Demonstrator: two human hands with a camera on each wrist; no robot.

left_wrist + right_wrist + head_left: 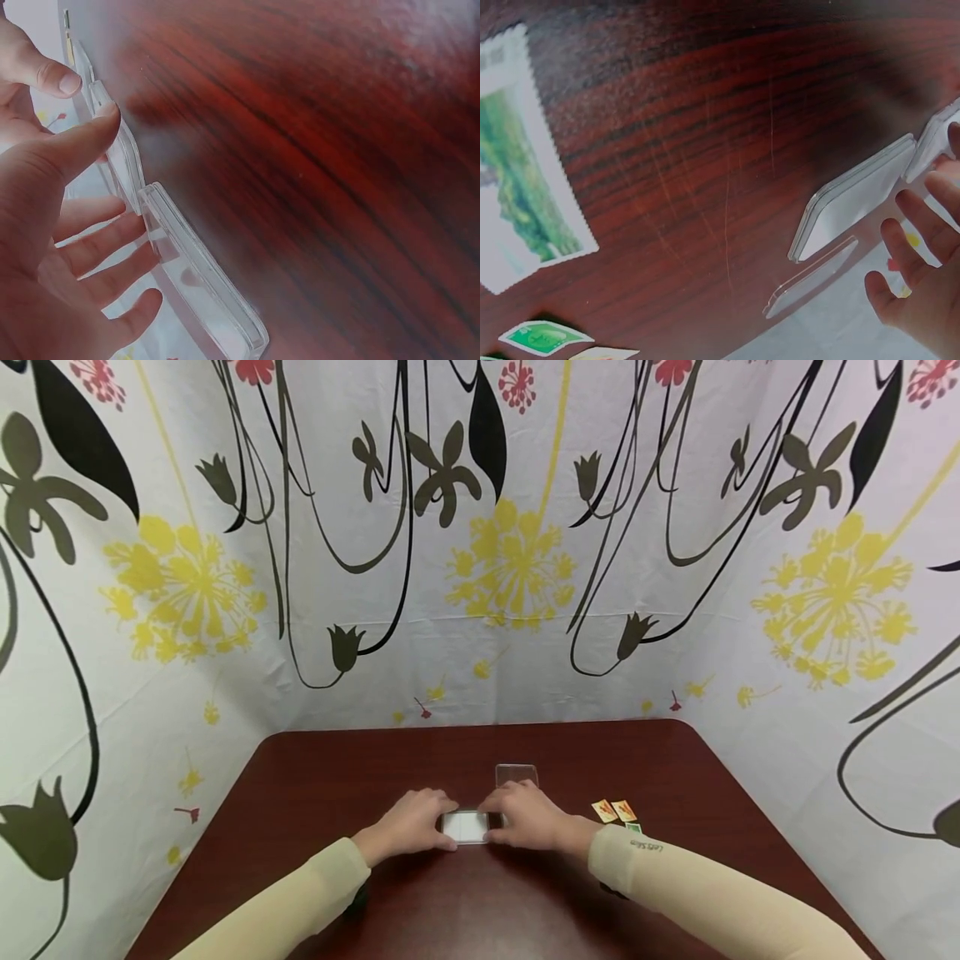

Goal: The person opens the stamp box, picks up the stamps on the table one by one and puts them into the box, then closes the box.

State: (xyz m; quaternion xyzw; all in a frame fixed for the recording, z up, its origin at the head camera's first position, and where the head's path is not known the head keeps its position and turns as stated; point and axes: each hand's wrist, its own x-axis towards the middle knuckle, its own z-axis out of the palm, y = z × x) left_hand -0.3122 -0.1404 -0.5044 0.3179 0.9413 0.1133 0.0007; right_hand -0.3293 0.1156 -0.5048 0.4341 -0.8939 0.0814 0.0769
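A flat clear plastic case [465, 827] with a white inside lies on the table between my hands. My left hand [411, 825] holds its left end; in the left wrist view the thumb [90, 142] rests on the edge of the case [124, 154]. My right hand [528, 817] holds the right end, its thumb and forefinger at opposite long edges. Beside the left fingers stands another clear case [206, 277]. The right wrist view shows a case [855, 196] near the spread right fingers. A thin clear plastic piece [516, 772] lies behind the right hand, partly covered by it.
Several postage stamps [615, 811] lie to the right, by the right wrist; one with a green landscape [521, 157] shows large in the right wrist view. The dark red wooden table [375, 760] ends at a flowered curtain [450, 693] at the back.
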